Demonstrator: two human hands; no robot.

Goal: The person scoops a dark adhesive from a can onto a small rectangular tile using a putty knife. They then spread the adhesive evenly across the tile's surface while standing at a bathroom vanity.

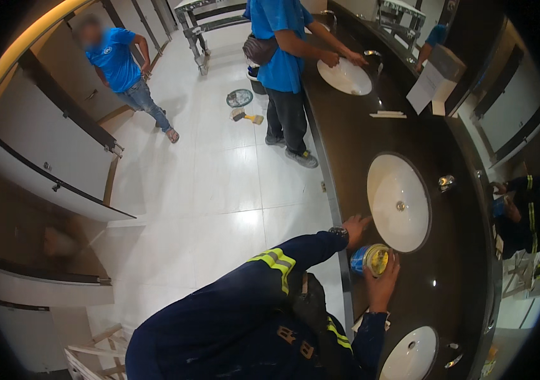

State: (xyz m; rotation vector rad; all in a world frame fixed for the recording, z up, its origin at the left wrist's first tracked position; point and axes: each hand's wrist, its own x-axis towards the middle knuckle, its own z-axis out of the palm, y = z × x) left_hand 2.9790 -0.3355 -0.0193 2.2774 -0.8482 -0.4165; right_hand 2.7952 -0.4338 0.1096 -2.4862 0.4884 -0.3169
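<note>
Head view, so working out from the grip: the right hand (382,285) has its fingers wrapped round the side of a blue tub (359,259) with yellow in its top. The tub is over the near edge of the dark counter (349,142), just beside the middle sink (393,183), though I can't tell if its base is touching down. The left hand (355,228) isn't gripping anything I can see, fingers loosely spread by that same sink's rim, and there's a dark wristwatch (339,236) on that wrist. Both sleeves are navy with yellow reflective bands.

Some small pale stuff lies under the right wrist, too hidden to make out. Behind the middle sink is a chrome faucet (446,182), and the nearest sink (411,358) is cut off by the bottom of the frame. Further up the counter are a couple of white strips (388,114) and a white box (427,88).

At the far sink (340,81), a co-worker (279,60) in a blue shirt has both hands over the bowl. On the pale floor (219,177) behind them: a yellow-handled brush (254,118), a round lid-like thing (239,97) and a dark bucket (256,82). Another person (118,63) in blue is over by the stall doors (61,133).
</note>
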